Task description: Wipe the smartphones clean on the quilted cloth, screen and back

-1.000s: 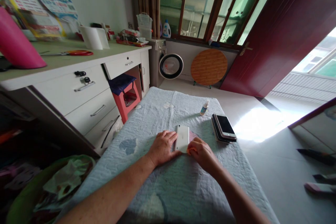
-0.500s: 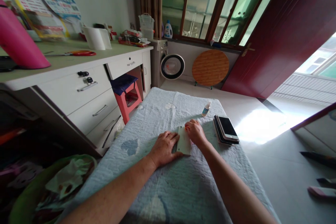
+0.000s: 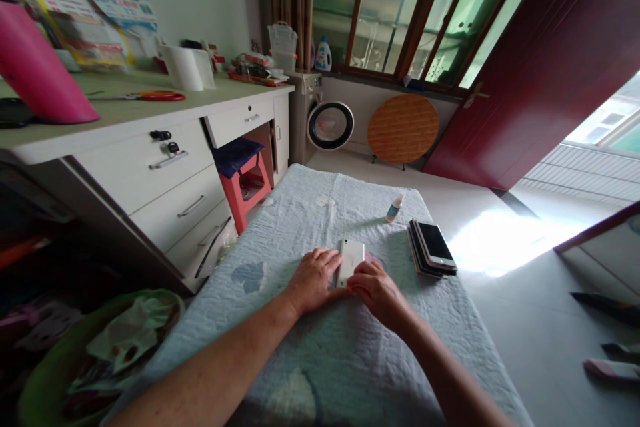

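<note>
A white phone (image 3: 351, 255) lies face down on the pale blue quilted cloth (image 3: 320, 360) that covers the table. My left hand (image 3: 315, 277) rests against the phone's left edge, fingers curled along its side, steadying it. On the phone's near end my right hand (image 3: 376, 288) presses down with the fingers bunched; a bit of pink shows under it, too small to name. To the right lies a stack of phones (image 3: 431, 247), the top one screen up. A small bottle (image 3: 395, 207) stands behind them.
A white desk with drawers (image 3: 165, 167) runs along the left, a red stool (image 3: 240, 180) tucked under it. A green basin with cloths (image 3: 105, 353) sits at lower left. A round wooden tabletop (image 3: 403, 128) leans on the far wall. Bare floor lies to the right.
My right hand has slid from the phone's far end back to its near end. My left hand has stayed on the phone's left edge.
</note>
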A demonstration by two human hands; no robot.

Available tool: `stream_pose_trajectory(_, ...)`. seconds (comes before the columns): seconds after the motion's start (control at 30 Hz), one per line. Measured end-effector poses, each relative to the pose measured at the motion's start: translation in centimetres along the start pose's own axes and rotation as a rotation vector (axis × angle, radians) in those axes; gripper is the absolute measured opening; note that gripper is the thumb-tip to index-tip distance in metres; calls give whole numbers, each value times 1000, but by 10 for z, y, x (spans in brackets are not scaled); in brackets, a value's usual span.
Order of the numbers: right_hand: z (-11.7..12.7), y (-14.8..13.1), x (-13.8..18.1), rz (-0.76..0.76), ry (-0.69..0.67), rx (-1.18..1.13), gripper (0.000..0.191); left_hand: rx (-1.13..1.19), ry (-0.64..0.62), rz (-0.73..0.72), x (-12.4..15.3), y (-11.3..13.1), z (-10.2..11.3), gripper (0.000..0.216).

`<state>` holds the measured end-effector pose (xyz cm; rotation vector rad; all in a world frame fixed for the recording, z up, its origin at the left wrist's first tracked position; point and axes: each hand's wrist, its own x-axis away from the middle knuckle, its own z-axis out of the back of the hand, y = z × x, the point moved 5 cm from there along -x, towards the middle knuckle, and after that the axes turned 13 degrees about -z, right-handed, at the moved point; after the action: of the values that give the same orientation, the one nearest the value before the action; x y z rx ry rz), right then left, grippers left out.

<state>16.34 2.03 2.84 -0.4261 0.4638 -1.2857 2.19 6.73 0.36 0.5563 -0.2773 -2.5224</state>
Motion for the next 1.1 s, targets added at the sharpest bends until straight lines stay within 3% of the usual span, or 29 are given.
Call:
stream_pose_trajectory(0.27, 7, 35, -55, -107, 132, 98, 20, 15, -24, 1, 0, 2, 4, 74)
stream_pose_trajectory(0.43, -1, 27, -96, -192, 106, 296, 21, 12, -31, -2, -2, 6, 8, 71)
stream_pose_trajectory(0.6, -12, 24, -119, -191, 27, 351, 22, -1, -44, 8, -1, 5, 6, 72)
stream_pose_trajectory(0.9, 13, 58, -100, -267, 20, 384, 24, -3, -32, 28, -1, 10, 10, 71)
stream_pose_trajectory(1.1, 18, 60, -74, -333, 98, 324, 22, -7, -24, 20, -1, 8, 7, 65)
